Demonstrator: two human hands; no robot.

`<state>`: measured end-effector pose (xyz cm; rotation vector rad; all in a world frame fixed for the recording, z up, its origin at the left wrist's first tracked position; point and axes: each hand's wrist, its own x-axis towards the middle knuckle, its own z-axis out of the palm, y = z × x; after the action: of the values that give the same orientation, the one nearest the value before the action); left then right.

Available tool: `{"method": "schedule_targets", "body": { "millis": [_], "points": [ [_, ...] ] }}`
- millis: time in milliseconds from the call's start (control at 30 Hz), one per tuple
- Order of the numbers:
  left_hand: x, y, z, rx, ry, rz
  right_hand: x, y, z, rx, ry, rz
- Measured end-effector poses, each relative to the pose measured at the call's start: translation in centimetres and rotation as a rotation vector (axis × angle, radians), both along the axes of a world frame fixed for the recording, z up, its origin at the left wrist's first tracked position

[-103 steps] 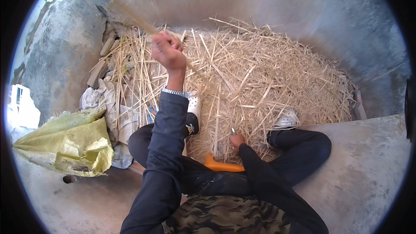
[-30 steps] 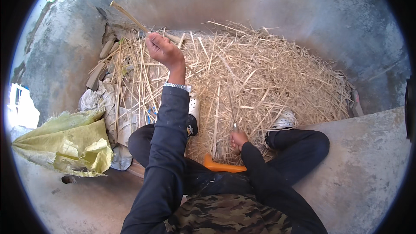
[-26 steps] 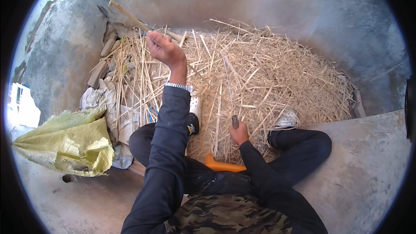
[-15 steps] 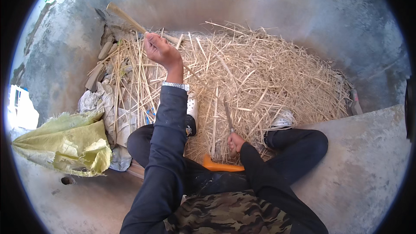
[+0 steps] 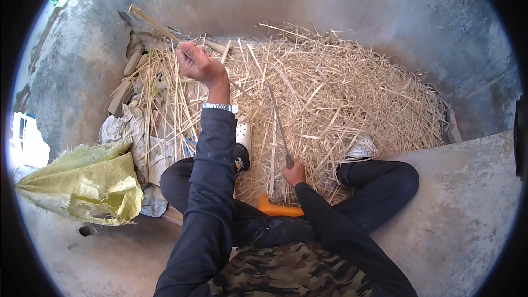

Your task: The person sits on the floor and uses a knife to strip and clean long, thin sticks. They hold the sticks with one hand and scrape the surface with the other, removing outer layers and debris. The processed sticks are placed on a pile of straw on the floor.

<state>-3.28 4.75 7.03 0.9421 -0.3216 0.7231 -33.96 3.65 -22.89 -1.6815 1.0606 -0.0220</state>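
Observation:
My left hand (image 5: 199,65), with a metal watch band at its wrist, is raised over the far left of the pile and closed round a thin bamboo stick (image 5: 154,23). The stick slants from the upper left, through the fist, down to the right toward the straw. My right hand (image 5: 294,173) is wrapped round the handle of a long, narrow knife (image 5: 279,124) between my knees. Its blade points away from me and slightly left, its tip near the lower end of the stick. Whether the two touch I cannot tell.
A heap of pale shavings (image 5: 352,88) lies before me against a concrete wall (image 5: 330,0). Long thin strips (image 5: 162,88) lie on its left. Nearby are a yellow-green woven sack (image 5: 82,181) and a white cloth (image 5: 148,132). An orange plastic piece (image 5: 278,209) sits by my lap.
My right hand has shifted a little left and away from me; the knife now reaches farther forward. My left hand and the stick have moved slightly left.

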Motion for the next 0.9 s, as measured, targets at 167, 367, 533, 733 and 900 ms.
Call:
{"method": "schedule_targets", "body": {
  "millis": [167, 367, 533, 733, 900],
  "points": [
    [0.5, 1.2, 0.4, 0.050, 0.047, 0.046, -1.5, -2.6, -1.8, 0.721, 0.314, 0.025],
    [0.5, 1.8, 0.6, -0.020, 0.009, -0.129, -0.9, -3.8, -0.4, 0.956, 0.095, -0.120],
    [-0.3, 2.5, 0.4, 0.058, 0.008, -0.334, 1.2, -3.2, 4.9, 0.209, -0.094, -0.011],
    [-0.6, 0.5, 0.8, 0.002, 0.061, -0.160, 0.9, -1.9, 6.0, -0.013, -0.325, -0.004],
    [0.0, -0.3, 0.4, -0.009, 0.063, -0.149, 1.1, -1.6, 8.2, 0.026, -0.358, 0.022]
  ]
}}
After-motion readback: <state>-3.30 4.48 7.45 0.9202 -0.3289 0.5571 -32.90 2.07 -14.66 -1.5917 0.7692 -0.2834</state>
